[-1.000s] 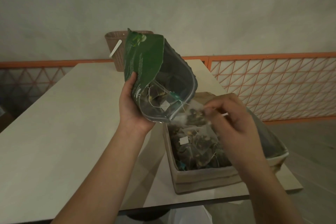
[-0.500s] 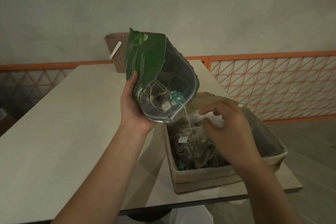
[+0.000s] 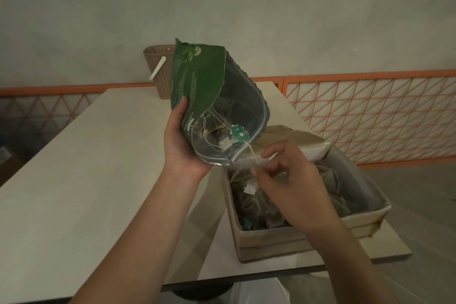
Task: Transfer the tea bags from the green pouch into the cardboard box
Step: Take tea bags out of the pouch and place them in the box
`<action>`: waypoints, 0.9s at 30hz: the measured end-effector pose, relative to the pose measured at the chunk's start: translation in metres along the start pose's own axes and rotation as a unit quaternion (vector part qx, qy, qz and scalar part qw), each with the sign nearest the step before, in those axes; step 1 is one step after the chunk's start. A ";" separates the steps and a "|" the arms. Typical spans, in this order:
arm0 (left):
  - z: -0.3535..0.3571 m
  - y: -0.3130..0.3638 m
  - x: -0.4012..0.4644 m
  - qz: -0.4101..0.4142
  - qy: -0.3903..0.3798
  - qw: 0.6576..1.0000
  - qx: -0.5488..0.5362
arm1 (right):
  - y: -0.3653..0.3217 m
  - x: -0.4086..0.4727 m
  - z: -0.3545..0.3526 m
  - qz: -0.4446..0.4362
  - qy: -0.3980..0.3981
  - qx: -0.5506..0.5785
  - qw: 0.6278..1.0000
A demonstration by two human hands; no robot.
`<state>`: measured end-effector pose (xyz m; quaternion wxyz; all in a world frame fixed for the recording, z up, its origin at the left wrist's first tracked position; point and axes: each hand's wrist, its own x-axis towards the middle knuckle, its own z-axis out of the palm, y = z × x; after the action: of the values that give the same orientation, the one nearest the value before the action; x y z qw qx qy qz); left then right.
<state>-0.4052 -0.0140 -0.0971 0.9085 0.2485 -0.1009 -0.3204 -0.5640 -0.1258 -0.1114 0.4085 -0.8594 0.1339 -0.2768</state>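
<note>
My left hand grips the green pouch by its lower side and holds it tilted, its open mouth facing down toward the box. Several tea bags lie near the mouth, with a green tag at the rim. A thin string runs from that tag to my right hand, which is just below the mouth, fingers curled, pinching a pale tea bag. Under both hands the cardboard box stands at the table's right front corner, with several tea bags in it.
The box has a grey plastic liner and an open flap at the back. A woven pink basket stands at the far edge of the pale table. An orange lattice railing runs behind and to the right.
My right hand went down into the box with a tea bag, let it go, and came back up to the pouch mouth, where it now pinches another. The pouch barely moved.
</note>
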 end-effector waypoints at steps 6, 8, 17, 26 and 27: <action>-0.005 -0.001 0.003 -0.005 -0.013 1.000 -0.001 | -0.007 0.003 -0.007 0.056 -0.041 0.111 0.991; -0.005 0.000 0.003 -0.007 -0.023 1.000 -0.006 | -0.007 0.004 -0.006 0.063 -0.055 0.119 0.989; -0.004 0.002 0.002 0.003 -0.025 1.000 -0.012 | -0.009 0.009 -0.017 0.056 -0.175 0.100 0.978; -0.001 -0.002 -0.002 0.005 -0.010 1.000 0.003 | 0.008 0.019 -0.034 0.050 0.048 0.113 0.991; -0.001 -0.002 -0.002 0.006 -0.010 1.000 0.003 | 0.007 0.020 -0.034 0.048 0.059 0.134 0.988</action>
<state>-0.4075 -0.0142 -0.0992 0.9088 0.2470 -0.1120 -0.3171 -0.5679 -0.1606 -0.0924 0.5242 -0.7719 0.1607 -0.3220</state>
